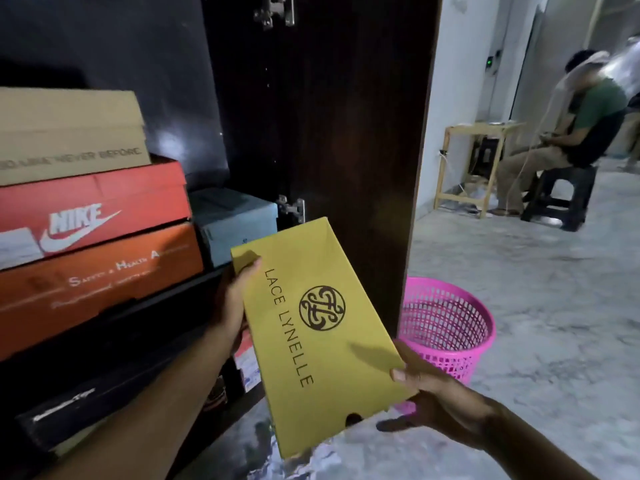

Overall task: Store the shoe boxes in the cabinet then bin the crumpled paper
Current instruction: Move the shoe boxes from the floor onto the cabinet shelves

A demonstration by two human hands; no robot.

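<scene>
Gripping yellow shoe box (322,327) between left hand (232,299) and right hand (426,396), just outside cabinet (329,116); stacked boxes (86,209) beyond left hand already stored; binning paper pending.

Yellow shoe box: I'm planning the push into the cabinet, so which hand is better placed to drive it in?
Probably the right hand: it grips the yellow shoe box at its near end, behind it. The left hand holds the far side edge.

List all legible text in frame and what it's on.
"LACE LYNELLE": yellow box, held in both hands.
"NIKE": red box.
"NEVER BEFORE": tan box; preceding words blurred.
"Safety & Health A...": orange box; rest and the line beneath unreadable.
Black box: script too blurred.
</scene>
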